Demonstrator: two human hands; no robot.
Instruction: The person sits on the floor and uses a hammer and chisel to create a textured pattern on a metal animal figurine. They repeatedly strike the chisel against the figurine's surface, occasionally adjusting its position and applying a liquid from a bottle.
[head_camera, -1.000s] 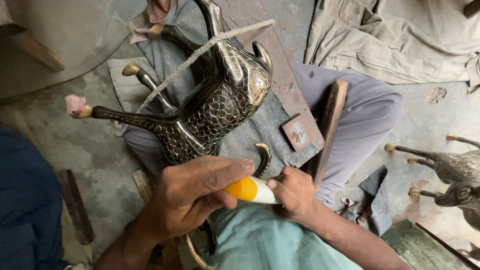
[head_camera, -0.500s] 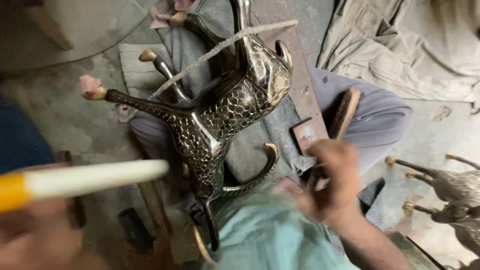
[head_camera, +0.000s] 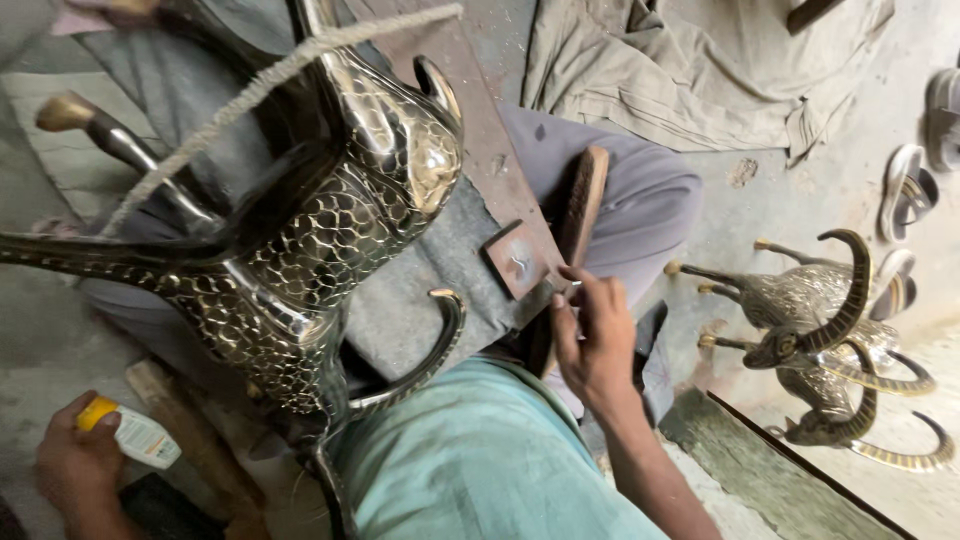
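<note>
- Metal animal figure with dark scale-patterned body and curved horns (head_camera: 330, 230) is lying legs-up across the lap, centre-left; probably heavy, rigid, slick — legs or horns look best for gripping.
- Right hand (head_camera: 597, 335) is pinching the long brown wooden brush (head_camera: 578, 210) at the right thigh.
- Left hand (head_camera: 75, 462), near left, is gripping a small white tube with a yellow cap (head_camera: 130, 432).

Scale-patterned dark brass animal figure (head_camera: 300, 240)
</note>
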